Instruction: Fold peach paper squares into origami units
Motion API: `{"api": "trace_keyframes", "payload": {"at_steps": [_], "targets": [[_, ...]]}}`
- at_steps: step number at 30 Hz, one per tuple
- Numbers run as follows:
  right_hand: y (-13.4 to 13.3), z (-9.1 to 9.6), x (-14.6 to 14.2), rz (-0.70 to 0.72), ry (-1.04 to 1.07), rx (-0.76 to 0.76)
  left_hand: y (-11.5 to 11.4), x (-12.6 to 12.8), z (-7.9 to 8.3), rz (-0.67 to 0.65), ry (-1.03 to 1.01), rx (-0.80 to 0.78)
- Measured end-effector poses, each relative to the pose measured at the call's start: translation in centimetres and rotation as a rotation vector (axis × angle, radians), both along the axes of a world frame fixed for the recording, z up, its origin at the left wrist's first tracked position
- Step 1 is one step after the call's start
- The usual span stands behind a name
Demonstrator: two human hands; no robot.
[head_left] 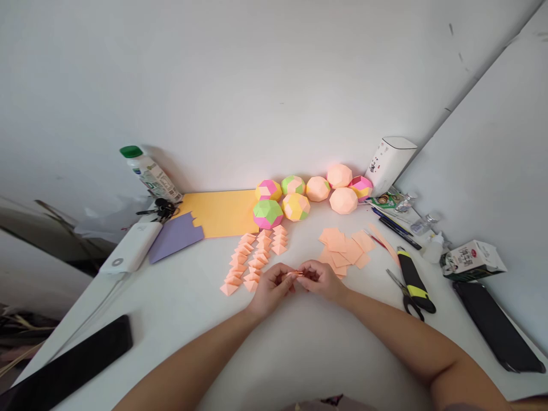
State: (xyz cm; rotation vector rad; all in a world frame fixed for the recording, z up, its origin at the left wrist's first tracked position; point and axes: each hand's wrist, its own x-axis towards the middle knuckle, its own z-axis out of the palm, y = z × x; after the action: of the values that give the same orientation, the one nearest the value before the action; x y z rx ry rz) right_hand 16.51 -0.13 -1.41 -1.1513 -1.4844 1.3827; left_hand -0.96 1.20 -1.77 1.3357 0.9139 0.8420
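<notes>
My left hand (271,287) and my right hand (322,280) meet at the middle of the white table (205,319), fingers pinched together on a small folded piece of peach paper (296,274). Just beyond my left hand lie rows of folded peach paper units (255,256). Beyond my right hand lies a loose pile of flat peach paper squares (346,249). Several finished paper balls, some peach (343,200) and some multicoloured (268,213), sit at the back near the wall.
Orange sheet (222,212) and purple paper (176,235) lie back left, beside a white power bank (131,248), keys (161,209) and a bottle (148,171). Scissors (411,282), pens (396,226), a carton (473,260) and a phone (496,325) lie right. A black phone (68,365) lies front left.
</notes>
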Motion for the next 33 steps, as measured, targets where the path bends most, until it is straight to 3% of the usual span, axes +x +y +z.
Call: {"api": "trace_keyframes", "payload": {"at_steps": [19, 33], "targets": [[0.0, 0.06, 0.0, 0.012, -0.063, 0.054, -0.04, 0.17, 0.42, 0.007, -0.005, 0.031], [0.08, -0.09, 0.06, 0.002, -0.009, 0.013, 0.07, 0.02, -0.35, -0.012, -0.065, 0.03]]}}
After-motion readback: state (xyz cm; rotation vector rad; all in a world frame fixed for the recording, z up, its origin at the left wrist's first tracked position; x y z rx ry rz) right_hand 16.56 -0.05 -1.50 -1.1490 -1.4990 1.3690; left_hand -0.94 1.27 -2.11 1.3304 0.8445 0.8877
